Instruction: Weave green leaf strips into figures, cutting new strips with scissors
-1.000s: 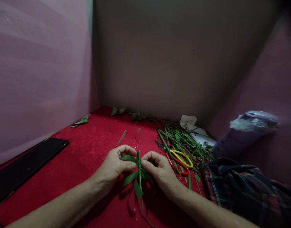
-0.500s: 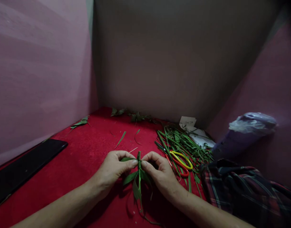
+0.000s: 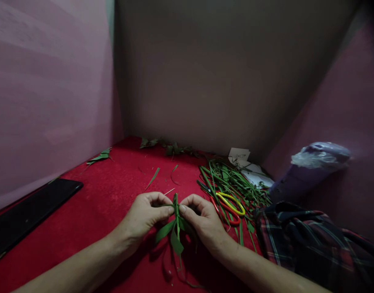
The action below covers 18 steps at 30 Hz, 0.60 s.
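Between my hands is a small green leaf figure [image 3: 176, 240], a folded upright body with several pointed leaves spreading downward and a thin strand trailing below. My left hand [image 3: 152, 213] pinches its left side near the top between thumb and index finger. From the other side my right hand [image 3: 202, 217] pinches it at the same height, the two thumbs almost meeting. Parts of the leaf behind the fingertips are hidden. Just beyond my right hand lie scissors [image 3: 231, 205] with yellow and red handles, their dark blades pointing to the far left.
A heap of cut green leaves [image 3: 236, 183] lies behind the scissors, with white paper [image 3: 256, 177] at its back. Folded leaf pieces [image 3: 174, 149] line the rear edge. At left is a black phone-like slab [image 3: 37, 215]; at right, plaid cloth [image 3: 312, 240] and a purple plastic-wrapped object [image 3: 303, 175].
My view has shifted slightly, so everything sits a little further left. Both hands keep their pinch, while the left leaf near the top is now mostly covered by my left fingers.
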Each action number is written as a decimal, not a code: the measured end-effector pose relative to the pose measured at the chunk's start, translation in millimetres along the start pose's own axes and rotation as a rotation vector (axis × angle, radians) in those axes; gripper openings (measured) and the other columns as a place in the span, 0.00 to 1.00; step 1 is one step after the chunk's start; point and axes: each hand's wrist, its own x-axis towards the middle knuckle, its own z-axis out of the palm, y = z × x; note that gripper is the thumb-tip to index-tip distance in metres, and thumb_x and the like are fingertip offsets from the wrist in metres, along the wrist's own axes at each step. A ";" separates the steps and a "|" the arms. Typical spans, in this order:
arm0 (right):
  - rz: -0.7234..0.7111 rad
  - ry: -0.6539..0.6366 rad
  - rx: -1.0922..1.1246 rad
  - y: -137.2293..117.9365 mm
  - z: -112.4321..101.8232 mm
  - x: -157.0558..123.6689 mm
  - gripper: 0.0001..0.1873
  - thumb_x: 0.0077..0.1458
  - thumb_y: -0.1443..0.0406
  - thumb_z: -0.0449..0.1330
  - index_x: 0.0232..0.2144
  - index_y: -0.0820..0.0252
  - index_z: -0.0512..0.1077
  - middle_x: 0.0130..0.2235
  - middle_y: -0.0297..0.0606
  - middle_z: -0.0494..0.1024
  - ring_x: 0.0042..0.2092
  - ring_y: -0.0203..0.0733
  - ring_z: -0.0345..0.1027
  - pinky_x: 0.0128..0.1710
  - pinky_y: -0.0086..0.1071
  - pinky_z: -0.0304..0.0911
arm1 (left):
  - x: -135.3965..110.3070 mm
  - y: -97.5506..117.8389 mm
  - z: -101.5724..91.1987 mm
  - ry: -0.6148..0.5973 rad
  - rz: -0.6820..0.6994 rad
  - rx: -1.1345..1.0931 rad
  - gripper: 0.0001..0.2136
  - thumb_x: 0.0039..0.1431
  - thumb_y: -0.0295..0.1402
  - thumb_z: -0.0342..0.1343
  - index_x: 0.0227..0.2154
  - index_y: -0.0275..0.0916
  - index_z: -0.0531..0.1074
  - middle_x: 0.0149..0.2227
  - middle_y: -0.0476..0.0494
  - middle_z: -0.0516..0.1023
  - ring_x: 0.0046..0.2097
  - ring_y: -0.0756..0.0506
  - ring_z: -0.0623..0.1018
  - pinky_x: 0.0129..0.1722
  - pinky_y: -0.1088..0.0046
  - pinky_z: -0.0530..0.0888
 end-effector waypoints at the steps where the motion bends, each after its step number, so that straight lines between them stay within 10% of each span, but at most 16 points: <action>1: -0.003 0.005 0.000 -0.1 0.1 0.1 0.11 0.47 0.59 0.61 0.24 0.61 0.66 0.21 0.29 0.64 0.23 0.31 0.55 0.20 0.24 0.53 | 0.2 -0.1 0.0 0.001 -0.003 -0.002 0.09 0.38 0.33 0.64 0.20 0.35 0.70 0.18 0.51 0.71 0.22 0.52 0.69 0.23 0.76 0.64; 18: -0.049 -0.094 -0.160 -17.9 -5.1 0.0 0.06 0.47 0.64 0.60 0.23 0.62 0.70 0.21 0.28 0.64 0.24 0.31 0.55 0.24 0.24 0.52 | 3.3 5.0 -7.9 -0.174 0.045 -0.124 0.16 0.40 0.29 0.66 0.35 0.37 0.71 0.31 0.47 0.75 0.34 0.49 0.73 0.36 0.74 0.69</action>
